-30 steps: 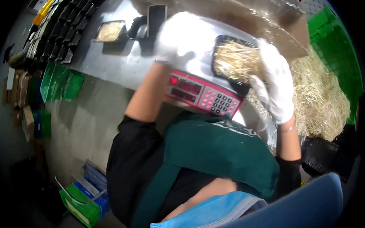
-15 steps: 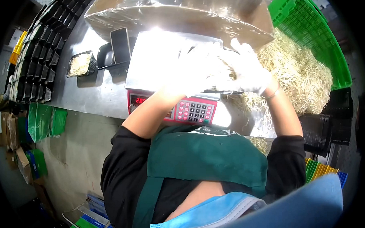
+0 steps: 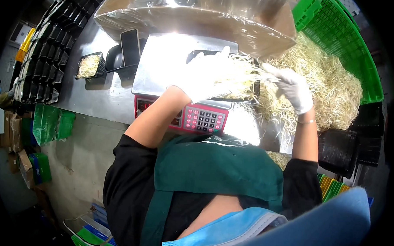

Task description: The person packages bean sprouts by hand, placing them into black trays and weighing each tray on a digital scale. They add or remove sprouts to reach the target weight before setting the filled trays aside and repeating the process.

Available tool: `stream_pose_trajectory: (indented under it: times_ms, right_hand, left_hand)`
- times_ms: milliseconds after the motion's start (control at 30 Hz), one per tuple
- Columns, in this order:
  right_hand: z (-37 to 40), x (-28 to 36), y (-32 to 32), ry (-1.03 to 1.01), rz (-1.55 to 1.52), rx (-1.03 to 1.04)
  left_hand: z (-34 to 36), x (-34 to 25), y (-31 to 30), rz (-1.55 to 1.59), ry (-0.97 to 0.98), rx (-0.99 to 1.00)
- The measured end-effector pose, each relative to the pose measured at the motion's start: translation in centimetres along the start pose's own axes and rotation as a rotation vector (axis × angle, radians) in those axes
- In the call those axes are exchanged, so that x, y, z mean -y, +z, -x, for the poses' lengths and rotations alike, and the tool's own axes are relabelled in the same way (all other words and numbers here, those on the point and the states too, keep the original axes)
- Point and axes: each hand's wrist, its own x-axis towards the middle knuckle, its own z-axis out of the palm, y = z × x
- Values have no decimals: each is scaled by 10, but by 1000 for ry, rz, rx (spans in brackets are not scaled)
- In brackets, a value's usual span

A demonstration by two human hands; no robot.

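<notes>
My left hand [image 3: 203, 77], in a white glove, lies over the left part of a black tray [image 3: 255, 88] on the weighing scale [image 3: 155, 61]. Glare hides most of its fingers, though the thumb stands up. Pale bean sprouts [image 3: 240, 77] fill the tray beside it and stick out past its right edge. My right hand [image 3: 293, 89], gloved too, is just right of the tray. Its fingers point left and close on a few sprouts at the tray's edge. The scale's red keypad panel [image 3: 206, 119] faces me.
A large heap of sprouts [image 3: 324, 84] lies at the right against a tipped green crate [image 3: 338, 45]. A film-wrapped box [image 3: 196, 19] stands behind the scale. At the left are a phone [image 3: 130, 47] propped on a black tray, a filled tray [image 3: 89, 66] and stacked black trays [image 3: 47, 52].
My right hand has moved right and slightly down, away from my left hand. More of the tray and its sprouts now shows between them. My left hand has shifted slightly left.
</notes>
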Motion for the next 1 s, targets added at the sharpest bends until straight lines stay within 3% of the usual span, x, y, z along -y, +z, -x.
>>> stream_pose_trajectory:
  times_ms: [100,167,267,300,333,400,467,500,567,600,667,733,767,800,833,867,900,933,1000]
  right_hand:
    - [0,-74,-31,65,-251,24]
    - [-1,-112,-30,25,333,-38]
    - [5,-64,-16,-124,364,-87]
    - [2,-52,-9,12,-395,33]
    - [6,-11,2,-41,-20,25]
    - [-2,20,36,-442,313,-47]
    - [-22,14,65,-660,341,-134]
    - [-23,13,67,-660,344,-138]
    - [-25,12,69,-222,-101,166]
    - [-21,-4,62,-304,-73,-6]
    - [-9,0,37,-274,-73,-182]
    - [0,-19,16,32,-282,-283]
    - [0,-41,8,44,-202,-219]
    - [9,-49,14,86,-90,-281]
    - [18,-88,12,-129,286,-407]
    - [32,-128,6,-331,676,-510]
    - [51,-140,6,-301,686,-528]
    - [76,-149,8,-180,649,-678]
    - [122,-175,18,63,531,-866]
  left_hand:
    - [2,-7,-11,-22,-86,105]
    - [8,2,-7,-45,-19,54]
    - [8,10,-5,-91,102,-63]
    - [8,12,-5,-110,151,-124]
    - [8,11,-5,-111,159,-118]
    - [7,6,-2,64,60,-117]
    - [7,-2,-4,-9,-3,-34]
    - [6,-4,-6,-87,-73,41]
    - [8,-3,-5,-122,-62,47]
    - [10,-2,-4,-156,-54,58]
    - [10,0,0,-174,-32,19]
    - [8,-3,-5,-186,-13,-25]
    - [6,-5,-12,-179,-60,115]
    - [2,-6,-16,-173,-90,261]
    - [3,-5,-14,-169,-56,276]
    - [7,-3,-9,-133,-18,152]
    - [9,-1,-6,-92,13,23]
    - [11,3,-5,-79,36,29]
    - [18,7,-3,248,84,-95]
